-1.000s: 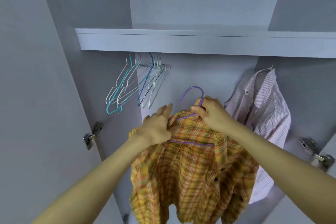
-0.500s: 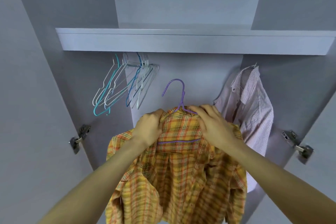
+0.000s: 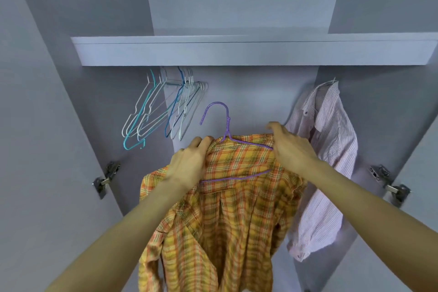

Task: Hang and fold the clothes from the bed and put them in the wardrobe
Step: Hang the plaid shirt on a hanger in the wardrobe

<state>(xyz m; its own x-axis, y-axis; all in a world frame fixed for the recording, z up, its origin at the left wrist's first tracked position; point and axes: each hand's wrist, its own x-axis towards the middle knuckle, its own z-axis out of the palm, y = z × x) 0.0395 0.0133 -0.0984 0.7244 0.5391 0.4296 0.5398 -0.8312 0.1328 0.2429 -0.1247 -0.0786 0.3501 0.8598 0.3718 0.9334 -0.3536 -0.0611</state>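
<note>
A: Why is the orange and yellow plaid cotton shirt [image 3: 227, 208] held up so high in the grey wardrobe [image 3: 237, 52]?

B: It is carried on a thin purple wire hanger [image 3: 226, 125], and the hook is kept free above the collar, probably so that it can be put over the rail. The rail itself is hidden behind the shelf edge.

A: How is the shirt gripped?

B: The left shoulder of the shirt is grasped by the left hand [image 3: 189, 163], fingers curled around the cloth. The right shoulder is clasped by the right hand [image 3: 291, 149], over cloth and hanger arm together; it is a little blurred.

A: And the surroundings?

B: A bunch of empty white and blue wire hangers [image 3: 161, 109] is seen at the left, and a pale pink striped shirt [image 3: 327, 161] is hung at the right, just beside the plaid one. Metal door hinges [image 3: 106, 178] are seen on both sides.
</note>
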